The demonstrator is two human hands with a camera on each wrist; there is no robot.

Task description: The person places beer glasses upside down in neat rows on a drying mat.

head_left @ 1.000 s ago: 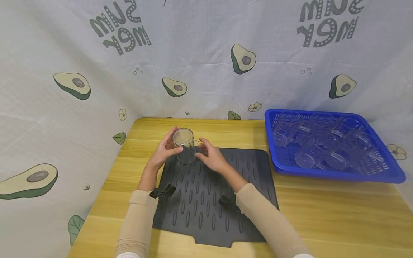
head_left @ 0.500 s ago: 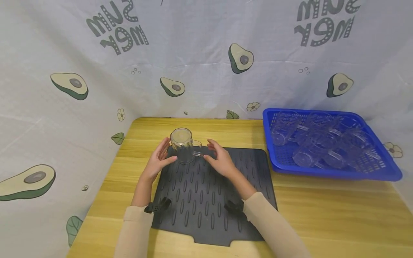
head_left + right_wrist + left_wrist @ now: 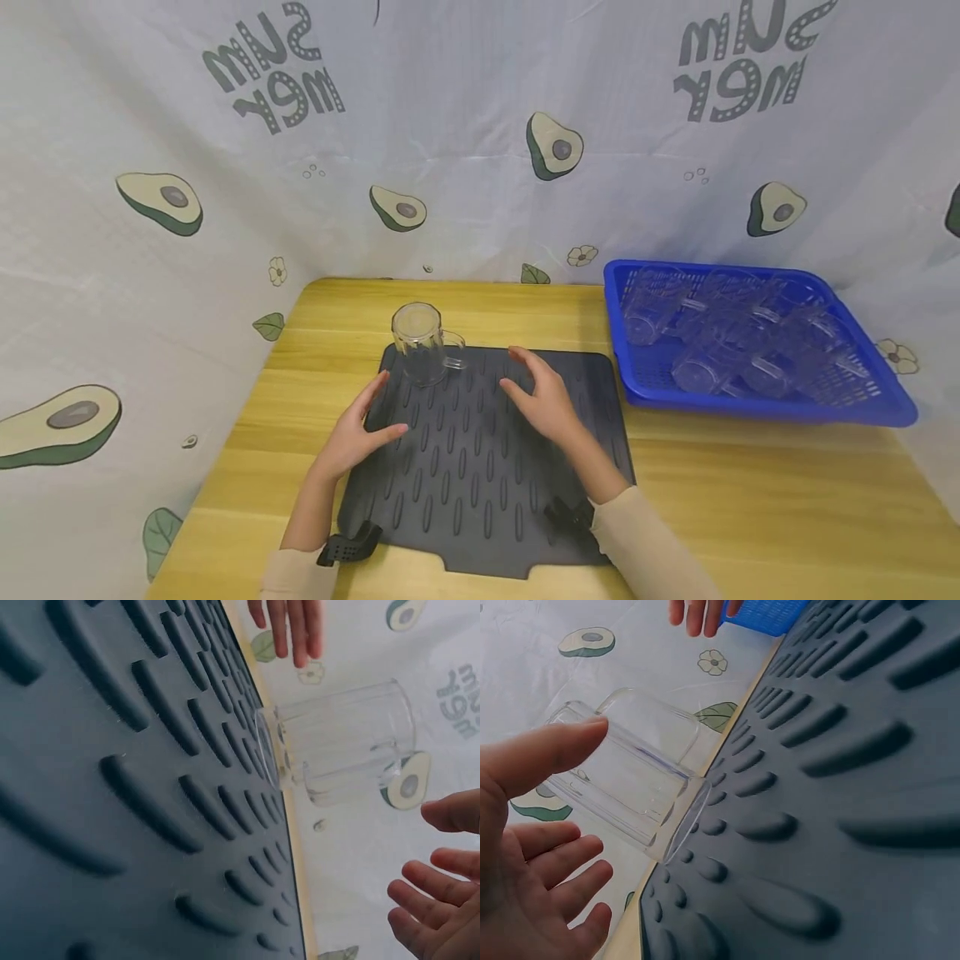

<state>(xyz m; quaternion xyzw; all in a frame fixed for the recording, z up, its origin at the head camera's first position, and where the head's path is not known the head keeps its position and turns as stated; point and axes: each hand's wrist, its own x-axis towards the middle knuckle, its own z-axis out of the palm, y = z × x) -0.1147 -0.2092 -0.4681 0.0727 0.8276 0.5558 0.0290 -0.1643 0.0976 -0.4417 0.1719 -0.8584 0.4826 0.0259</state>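
A clear glass mug [image 3: 422, 346] stands upside down at the far left corner of a dark ridged drying mat [image 3: 480, 467], its handle pointing right. My left hand [image 3: 352, 437] hovers over the mat's left edge, nearer to me than the mug and apart from it, thumb and fingers spread. To the right of the mug, my right hand [image 3: 546, 400] is held above the mat with relaxed fingers and nothing in them. In the left wrist view the mug [image 3: 630, 780] appears beyond the thumb; the right wrist view shows the mug [image 3: 345, 739] with its rim down on the mat.
A blue plastic basket [image 3: 630, 379] with several clear glass mugs lying in it stands on the wooden table [image 3: 720, 475] to the right of the mat. Behind the table hangs a white curtain [image 3: 465, 108] printed with avocados.
Both hands have let go of the mug and drawn back toward me, the left to the lower left, the right to the lower right. The mug stays on the mat.
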